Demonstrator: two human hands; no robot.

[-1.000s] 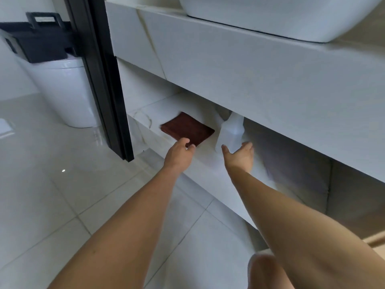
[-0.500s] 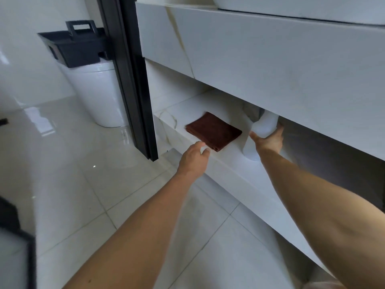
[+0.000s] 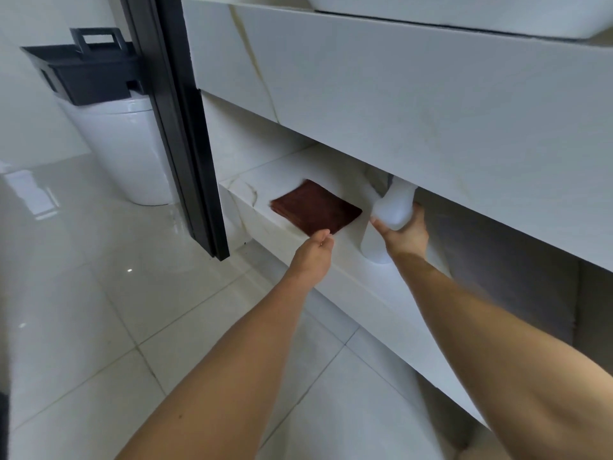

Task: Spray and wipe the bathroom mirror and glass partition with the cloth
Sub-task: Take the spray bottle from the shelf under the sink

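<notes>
A folded dark brown cloth (image 3: 315,208) lies flat on the lower marble shelf (image 3: 351,247) under the vanity. My left hand (image 3: 313,255) reaches its near corner with the fingers loosely curled, touching or almost touching the edge. To the right stands a white spray bottle (image 3: 394,207), its top hidden under the counter front. My right hand (image 3: 406,232) grips the bottle's body from the front.
The black frame of the glass partition (image 3: 185,127) stands just left of the shelf. Behind it is a white toilet (image 3: 126,154) with a black caddy (image 3: 86,71) on top. The thick counter front (image 3: 398,104) overhangs the shelf. Glossy floor tiles (image 3: 99,293) spread below.
My right hand has closed around the spray bottle. My left hand has moved forward to the cloth's near corner. The view has shifted slightly right.
</notes>
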